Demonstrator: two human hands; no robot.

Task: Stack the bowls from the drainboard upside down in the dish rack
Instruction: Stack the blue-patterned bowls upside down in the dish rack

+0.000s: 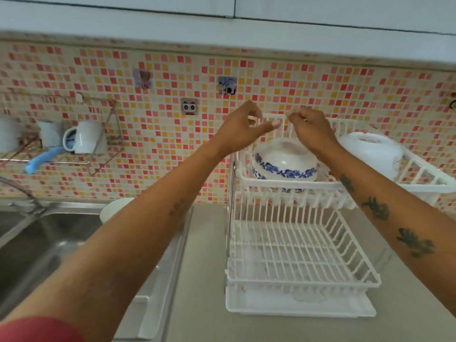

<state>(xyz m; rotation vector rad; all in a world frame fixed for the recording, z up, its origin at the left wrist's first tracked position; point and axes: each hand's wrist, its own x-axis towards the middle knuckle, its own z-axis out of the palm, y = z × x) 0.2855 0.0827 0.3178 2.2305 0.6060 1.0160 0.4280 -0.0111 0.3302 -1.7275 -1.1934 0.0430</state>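
Head view, looking down over two bare forearms reaching toward a white two-tier dish rack [296, 243] on a grey counter [204, 267]; left hand [243, 127] raised above the rack's upper tier, fingers loosely curled, thumb and forefinger apart, holding nothing; right hand [312, 129] just beside it, fingers bent inward, nothing visibly gripped, though fingertips partly blurred against the rack's back rail; both hands above, not touching, a white bowl with blue floral band [283, 161], upside down in the upper tier at its left end; a second rim with blue pattern just visible under it, number of bowls in that stack impossible to tell; plain white bowl [370, 149] upside down further right in the same tier; lower tier bare wire over a white drip tray [296, 307]; steel sink [37, 243] at left with a white round object [113, 208] at its edge, half hidden by the left arm; wall rack [61, 144] with white mug [86, 137] and blue-handled utensil [40, 161] on the mosaic tile wall [172, 134].
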